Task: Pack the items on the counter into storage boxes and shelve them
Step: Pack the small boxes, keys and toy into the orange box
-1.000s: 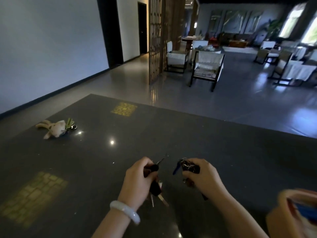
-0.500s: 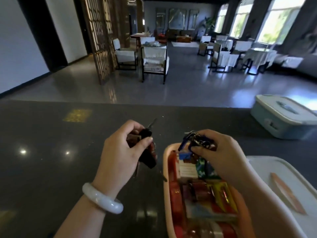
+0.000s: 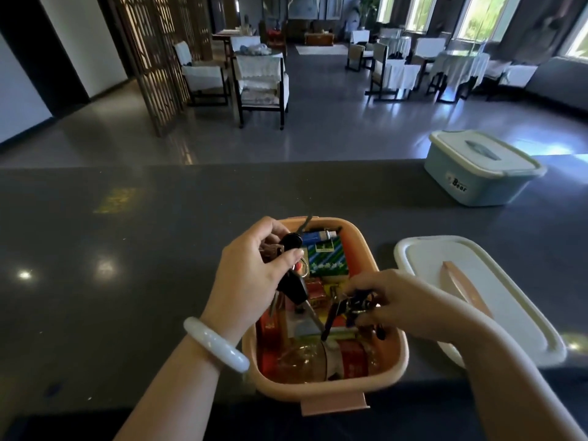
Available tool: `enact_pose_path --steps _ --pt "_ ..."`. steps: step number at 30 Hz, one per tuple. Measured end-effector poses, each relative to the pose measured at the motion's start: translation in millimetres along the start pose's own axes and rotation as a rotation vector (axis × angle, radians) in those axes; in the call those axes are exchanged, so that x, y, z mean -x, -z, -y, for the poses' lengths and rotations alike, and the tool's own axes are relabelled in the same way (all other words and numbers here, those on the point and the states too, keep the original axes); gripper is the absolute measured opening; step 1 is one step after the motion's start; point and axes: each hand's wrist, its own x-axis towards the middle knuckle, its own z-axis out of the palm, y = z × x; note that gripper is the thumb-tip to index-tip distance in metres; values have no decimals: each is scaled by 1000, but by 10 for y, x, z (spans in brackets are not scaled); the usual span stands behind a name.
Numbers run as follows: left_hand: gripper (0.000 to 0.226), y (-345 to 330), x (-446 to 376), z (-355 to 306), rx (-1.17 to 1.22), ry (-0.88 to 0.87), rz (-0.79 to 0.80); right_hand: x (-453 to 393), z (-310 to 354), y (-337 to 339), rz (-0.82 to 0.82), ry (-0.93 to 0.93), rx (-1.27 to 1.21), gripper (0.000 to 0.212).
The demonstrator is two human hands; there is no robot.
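An open pink storage box [image 3: 386,272] stands on the dark counter [image 3: 111,281] near its front edge. Cigarette packs, a blue lighter [image 3: 318,236] and red packets fill it. My left hand [image 3: 251,275] grips a bunch of black car keys [image 3: 294,281] over the box's left side. Low over the contents on the box's right side, my right hand [image 3: 391,303] pinches a second key bunch [image 3: 353,305] with blue parts.
The box's white lid [image 3: 477,297] with a pink handle lies on the counter to the right. A closed light-blue box [image 3: 480,168] stands at the far right edge. Beyond the counter are chairs, tables and a wooden screen.
Both hands carried their keys to the right, from bare counter to over the pink box. My right hand has dropped lower into the box. The plush keychain at the left is out of view.
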Motion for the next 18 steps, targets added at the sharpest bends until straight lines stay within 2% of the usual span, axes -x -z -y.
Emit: enact_pose_path --steps 7,14,18 --pt "15 -80 109 79 -5 54 3 50 -81 -92 176 -45 90 35" --pt "14 -78 206 117 -13 69 19 98 -69 11 40 6 128 32" --pt "14 -73 231 188 -27 77 22 -39 -50 -213 220 -8 207 22"
